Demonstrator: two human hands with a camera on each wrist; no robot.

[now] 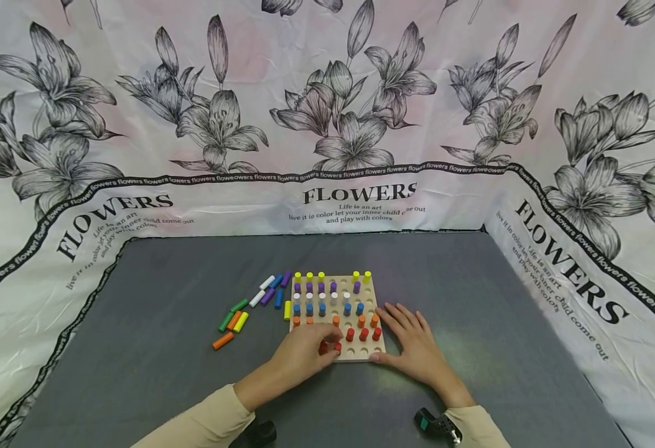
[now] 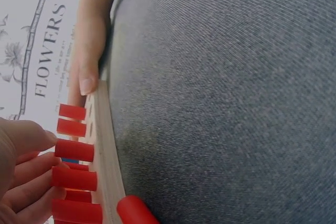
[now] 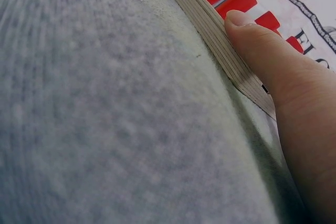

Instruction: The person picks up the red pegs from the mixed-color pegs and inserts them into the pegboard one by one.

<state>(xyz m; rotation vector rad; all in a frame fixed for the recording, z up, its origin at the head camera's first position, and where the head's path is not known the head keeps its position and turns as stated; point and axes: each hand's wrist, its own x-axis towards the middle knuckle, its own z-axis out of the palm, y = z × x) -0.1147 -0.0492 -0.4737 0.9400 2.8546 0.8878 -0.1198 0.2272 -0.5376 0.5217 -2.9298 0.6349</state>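
Observation:
A wooden pegboard carries rows of pegs, running from yellow at the back through purple, white, blue and orange to red at the front. Over its front left part, my left hand pinches a red peg in the front row. Thumb tip and that red peg meet in the left wrist view, with other red pegs standing alongside. My right hand rests at the board's right side, fingers spread, its thumb on the front right corner. The left hand hides some front left holes.
Loose pegs in white, blue, purple, green, orange and yellow lie left of the board on the grey cloth. One red peg lies beside the board's front edge. A flower-printed sheet borders the table's back and sides.

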